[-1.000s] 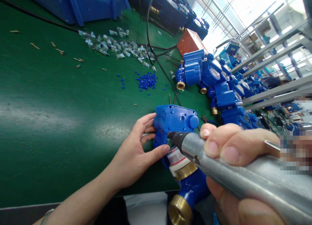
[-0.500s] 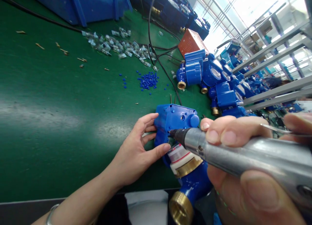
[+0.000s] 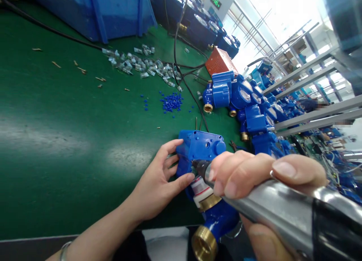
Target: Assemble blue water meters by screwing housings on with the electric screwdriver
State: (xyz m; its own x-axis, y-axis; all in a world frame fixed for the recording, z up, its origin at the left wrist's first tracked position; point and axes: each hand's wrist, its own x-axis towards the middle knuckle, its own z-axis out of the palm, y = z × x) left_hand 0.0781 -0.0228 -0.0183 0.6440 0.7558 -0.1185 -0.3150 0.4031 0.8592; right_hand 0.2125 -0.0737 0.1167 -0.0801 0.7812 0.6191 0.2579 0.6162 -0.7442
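A blue water meter (image 3: 219, 217) with brass fittings lies tilted at the bench's front edge, its blue plastic housing (image 3: 198, 149) turned up toward me. My left hand (image 3: 158, 181) is closed around the housing's left side, thumb on the near edge and fingers behind. In my right hand (image 3: 249, 174) is a silver electric screwdriver (image 3: 271, 204), fingers wrapped round its barrel. Its black tip (image 3: 201, 166) meets the housing at the lower left corner; the bit's very end is hard to make out.
Small blue plugs (image 3: 172, 102) lie in a heap beyond the meter, with clear connectors (image 3: 141, 63) and loose screws (image 3: 82, 70) farther off. A blue bin (image 3: 121, 17), an orange box (image 3: 220, 61) and black cables (image 3: 192, 91) stand behind. More water meters (image 3: 222, 89) line the right side.
My right hand's grip has shifted forward along the screwdriver, its fingers now closer to the tip. The view has tilted up slightly; my left hand keeps its hold on the meter.
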